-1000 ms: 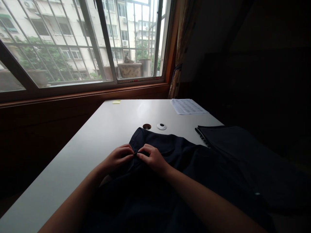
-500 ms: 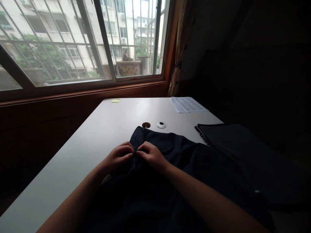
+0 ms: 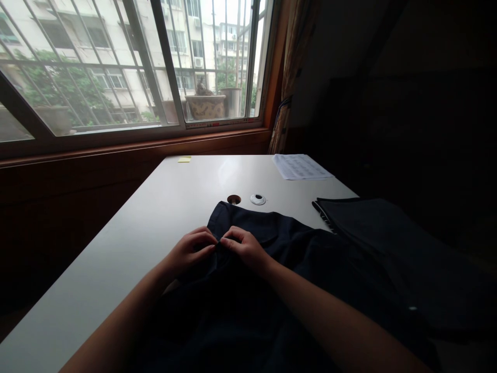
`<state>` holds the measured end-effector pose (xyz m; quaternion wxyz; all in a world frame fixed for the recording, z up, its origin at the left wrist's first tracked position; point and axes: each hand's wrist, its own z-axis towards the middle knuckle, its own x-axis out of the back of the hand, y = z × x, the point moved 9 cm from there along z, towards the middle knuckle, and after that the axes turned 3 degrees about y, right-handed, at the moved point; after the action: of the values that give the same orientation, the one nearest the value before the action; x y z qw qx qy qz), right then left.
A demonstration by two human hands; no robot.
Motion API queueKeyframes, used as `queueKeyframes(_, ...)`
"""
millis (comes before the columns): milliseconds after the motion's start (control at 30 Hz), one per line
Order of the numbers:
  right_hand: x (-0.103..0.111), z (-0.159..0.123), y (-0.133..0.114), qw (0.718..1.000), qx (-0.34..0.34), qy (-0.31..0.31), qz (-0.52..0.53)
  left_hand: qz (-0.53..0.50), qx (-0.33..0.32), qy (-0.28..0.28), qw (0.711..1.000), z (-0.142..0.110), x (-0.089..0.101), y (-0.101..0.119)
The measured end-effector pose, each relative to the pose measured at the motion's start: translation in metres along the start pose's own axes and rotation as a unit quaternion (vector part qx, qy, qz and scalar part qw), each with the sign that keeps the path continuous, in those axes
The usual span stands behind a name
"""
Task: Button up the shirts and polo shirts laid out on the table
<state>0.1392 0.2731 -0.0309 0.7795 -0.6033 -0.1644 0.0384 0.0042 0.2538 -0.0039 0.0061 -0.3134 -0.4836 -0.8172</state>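
Observation:
A dark navy garment (image 3: 287,259) lies spread over the near half of a white table (image 3: 163,207). My left hand (image 3: 190,251) and my right hand (image 3: 244,247) meet on the garment near its far left edge. Both have their fingers curled, and the fingertips pinch the cloth at one small spot between them. What lies at that spot is too dark and small to make out. Both forearms reach in from the bottom of the view and rest over the cloth.
A second dark folded cloth (image 3: 373,228) lies at the right. Beyond the garment are a cable hole (image 3: 233,199), its white cap (image 3: 258,199), a printed sheet (image 3: 301,167) and a yellow note (image 3: 184,159). A barred window (image 3: 128,67) runs behind.
Both hands stay pinched at the same spot on the garment, with only slight finger shifts. The view has tilted a little.

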Motion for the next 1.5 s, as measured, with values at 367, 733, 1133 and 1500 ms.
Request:
queueKeyframes(367, 0.005, -0.004, -0.006, 0.996, 0.028, 0.052, -0.065, 0.151, -0.058, 0.037, 0.986, -0.004, 0.001, 0.002)
queueKeyframes(733, -0.003, -0.006, -0.013, 0.989, 0.077, 0.018, -0.128, 0.249, -0.085, 0.030, 0.964, -0.006, -0.001, 0.003)
queueKeyframes(1133, -0.001, -0.005, -0.001, 0.992, 0.022, 0.037, -0.123, 0.055, -0.017, -0.044, 0.997, -0.006, -0.003, -0.025)
queueKeyframes(1500, -0.007, -0.005, -0.001, 0.981, 0.042, -0.004, -0.190, 0.053, 0.019, -0.042, 0.998, -0.002, -0.009, -0.026)
